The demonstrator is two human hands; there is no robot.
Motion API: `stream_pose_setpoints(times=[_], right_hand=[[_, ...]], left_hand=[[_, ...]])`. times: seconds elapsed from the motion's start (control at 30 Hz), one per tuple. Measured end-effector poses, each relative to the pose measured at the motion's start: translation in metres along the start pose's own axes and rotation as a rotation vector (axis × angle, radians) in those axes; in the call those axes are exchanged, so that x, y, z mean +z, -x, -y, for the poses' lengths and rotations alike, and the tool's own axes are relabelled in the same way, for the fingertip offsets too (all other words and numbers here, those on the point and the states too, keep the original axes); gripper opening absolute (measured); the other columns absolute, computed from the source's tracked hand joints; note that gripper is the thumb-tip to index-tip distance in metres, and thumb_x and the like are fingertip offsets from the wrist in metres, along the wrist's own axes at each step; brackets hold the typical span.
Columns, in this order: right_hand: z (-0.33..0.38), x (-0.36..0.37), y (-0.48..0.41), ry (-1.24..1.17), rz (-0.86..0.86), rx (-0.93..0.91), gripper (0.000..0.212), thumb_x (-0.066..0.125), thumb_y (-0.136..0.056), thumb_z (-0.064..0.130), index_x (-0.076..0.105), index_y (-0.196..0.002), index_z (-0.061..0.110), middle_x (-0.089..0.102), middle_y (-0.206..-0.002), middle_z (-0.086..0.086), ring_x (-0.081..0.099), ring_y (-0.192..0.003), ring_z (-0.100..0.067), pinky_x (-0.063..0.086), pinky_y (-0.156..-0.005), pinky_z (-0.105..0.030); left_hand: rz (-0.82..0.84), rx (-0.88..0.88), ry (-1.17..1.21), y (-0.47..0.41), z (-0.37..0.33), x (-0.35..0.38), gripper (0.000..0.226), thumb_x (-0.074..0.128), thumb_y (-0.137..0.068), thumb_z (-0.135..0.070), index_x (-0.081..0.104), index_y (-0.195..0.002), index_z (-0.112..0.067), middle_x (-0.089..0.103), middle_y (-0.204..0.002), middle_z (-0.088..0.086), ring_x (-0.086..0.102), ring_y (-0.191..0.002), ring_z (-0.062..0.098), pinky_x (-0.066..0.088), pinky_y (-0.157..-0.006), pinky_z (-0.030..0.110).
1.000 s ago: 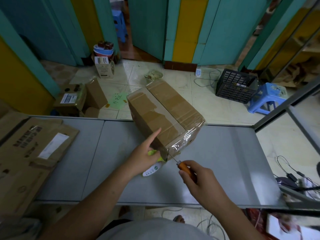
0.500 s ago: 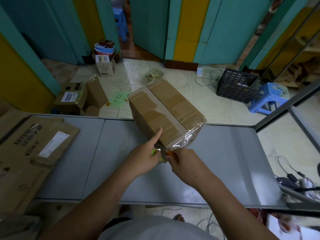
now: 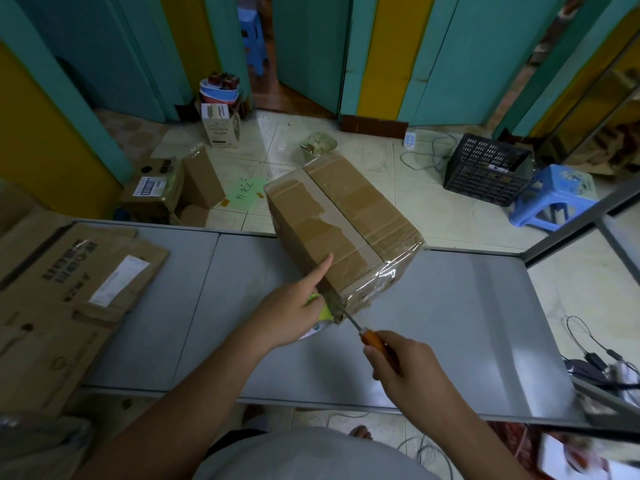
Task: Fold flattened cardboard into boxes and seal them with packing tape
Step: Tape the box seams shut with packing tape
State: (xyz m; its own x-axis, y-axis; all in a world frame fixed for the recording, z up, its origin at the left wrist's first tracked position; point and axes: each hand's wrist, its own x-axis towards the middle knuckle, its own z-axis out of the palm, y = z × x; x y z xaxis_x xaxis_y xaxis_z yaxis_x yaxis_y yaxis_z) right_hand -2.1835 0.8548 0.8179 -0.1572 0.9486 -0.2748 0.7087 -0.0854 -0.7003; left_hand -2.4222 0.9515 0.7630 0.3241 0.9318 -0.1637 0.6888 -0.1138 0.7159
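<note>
A brown cardboard box [image 3: 346, 230], taped along its top seam and wrapped in clear tape at the near end, stands on the grey table [image 3: 467, 323]. My left hand [image 3: 291, 313] grips a tape roll with a green and white core [image 3: 320, 315] against the box's near corner, index finger stretched along the box's side. My right hand [image 3: 405, 368] grips the orange handle of a knife [image 3: 375, 342]. Its thin blade points up-left to the tape at the box corner.
Flattened cardboard sheets [image 3: 69, 289] lie stacked on the table's left end. Beyond the table, on the tiled floor, are small boxes [image 3: 166, 192], a black crate [image 3: 485, 171] and a blue stool [image 3: 554, 195]. Cables and a device [image 3: 595, 365] lie at the right.
My right hand went up to the box corner with the knife, then drew back down-right, so the blade and orange handle show again. My left hand and the box stayed put.
</note>
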Motion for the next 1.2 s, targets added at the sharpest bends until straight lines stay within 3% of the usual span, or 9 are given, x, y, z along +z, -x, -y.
stream_pose_setpoints(times=[0.27, 0.4, 0.5, 0.63, 0.77, 0.87, 0.97, 1.1, 1.2], right_hand=[[-0.033, 0.013, 0.010, 0.011, 0.027, 0.057, 0.014, 0.059, -0.102, 0.044, 0.069, -0.103, 0.033, 0.073, -0.077, 0.006, 0.072, -0.073, -0.011, 0.059, -0.073, -0.038], [-0.070, 0.022, -0.001, 0.228, 0.058, 0.079, 0.020, 0.059, -0.099, 0.050, 0.070, -0.103, 0.034, 0.072, -0.082, 0.010, 0.068, -0.075, -0.009, 0.057, -0.071, -0.029], [-0.108, 0.033, -0.008, 0.378, 0.022, 0.079, 0.017, 0.064, -0.098, 0.046, 0.073, -0.107, 0.036, 0.059, -0.090, 0.013, 0.062, -0.078, -0.009, 0.054, -0.071, -0.026], [-0.153, 0.046, -0.018, 0.430, -0.069, 0.095, 0.019, 0.073, -0.095, 0.039, 0.079, -0.111, 0.031, 0.055, -0.093, 0.007, 0.058, -0.089, -0.019, 0.049, -0.077, -0.034], [-0.156, 0.044, -0.023, 0.444, -0.055, 0.171, 0.034, 0.074, -0.093, 0.046, 0.071, -0.125, 0.037, 0.063, -0.113, 0.007, 0.056, -0.111, -0.021, 0.041, -0.088, -0.034], [-0.119, 0.018, -0.041, 0.210, -0.363, -0.014, 0.025, 0.077, -0.093, 0.030, 0.076, -0.117, 0.023, 0.066, -0.114, 0.002, 0.059, -0.111, -0.024, 0.046, -0.092, -0.039], [-0.053, -0.016, -0.062, 0.106, -0.607, -0.340, 0.018, 0.065, -0.100, 0.029, 0.073, -0.114, 0.022, 0.065, -0.113, 0.008, 0.057, -0.111, -0.014, 0.042, -0.096, -0.032], [-0.001, -0.035, -0.092, 0.199, -0.410, -0.416, 0.026, 0.058, -0.105, 0.033, 0.069, -0.127, 0.024, 0.065, -0.129, 0.012, 0.052, -0.131, -0.010, 0.031, -0.115, -0.036], [0.001, -0.030, -0.103, 0.296, -0.235, -0.335, 0.029, 0.047, -0.109, 0.039, 0.066, -0.129, 0.032, 0.067, -0.124, 0.016, 0.055, -0.124, -0.008, 0.017, -0.122, -0.037]], left_hand=[[0.012, 0.021, 0.038, -0.003, 0.001, -0.006, 0.075, 0.044, -0.101, -0.036, 0.006, -0.151, -0.079, 0.049, -0.071, 0.005, 0.047, -0.057, 0.017, 0.042, -0.054, 0.047], [0.013, 0.030, 0.035, -0.003, 0.000, -0.010, 0.075, 0.045, -0.099, -0.038, 0.008, -0.150, -0.079, 0.050, -0.073, 0.009, 0.046, -0.057, 0.017, 0.043, -0.056, 0.057], [0.018, 0.033, 0.052, -0.004, 0.003, -0.009, 0.075, 0.047, -0.100, -0.041, 0.008, -0.150, -0.079, 0.051, -0.072, 0.008, 0.048, -0.056, 0.017, 0.044, -0.054, 0.053], [0.005, 0.053, 0.022, -0.005, 0.007, -0.008, 0.075, 0.051, -0.101, -0.047, 0.005, -0.150, -0.079, 0.053, -0.068, -0.011, 0.057, -0.058, 0.007, 0.043, -0.054, 0.032], [0.027, 0.046, -0.011, -0.003, 0.007, -0.011, 0.074, 0.048, -0.104, -0.045, 0.002, -0.152, -0.077, 0.053, -0.071, -0.002, 0.058, -0.063, 0.016, 0.048, -0.058, 0.041], [0.056, 0.056, -0.048, 0.000, 0.008, -0.014, 0.077, 0.040, -0.098, -0.038, 0.001, -0.152, -0.077, 0.058, -0.074, -0.002, 0.060, -0.065, 0.021, 0.053, -0.065, 0.049], [0.052, 0.064, -0.117, 0.001, 0.014, -0.015, 0.088, 0.048, -0.095, -0.032, -0.002, -0.153, -0.075, 0.064, -0.081, -0.001, 0.063, -0.065, 0.019, 0.057, -0.064, 0.050], [0.014, 0.105, -0.161, 0.004, 0.029, -0.011, 0.100, 0.062, -0.097, -0.030, -0.009, -0.157, -0.068, 0.072, -0.095, -0.004, 0.068, -0.068, 0.018, 0.061, -0.062, 0.048], [-0.094, 0.109, -0.264, 0.010, 0.049, -0.011, 0.104, 0.068, -0.096, -0.031, -0.007, -0.161, -0.062, 0.067, -0.108, -0.010, 0.065, -0.072, 0.008, 0.054, -0.057, 0.029]])
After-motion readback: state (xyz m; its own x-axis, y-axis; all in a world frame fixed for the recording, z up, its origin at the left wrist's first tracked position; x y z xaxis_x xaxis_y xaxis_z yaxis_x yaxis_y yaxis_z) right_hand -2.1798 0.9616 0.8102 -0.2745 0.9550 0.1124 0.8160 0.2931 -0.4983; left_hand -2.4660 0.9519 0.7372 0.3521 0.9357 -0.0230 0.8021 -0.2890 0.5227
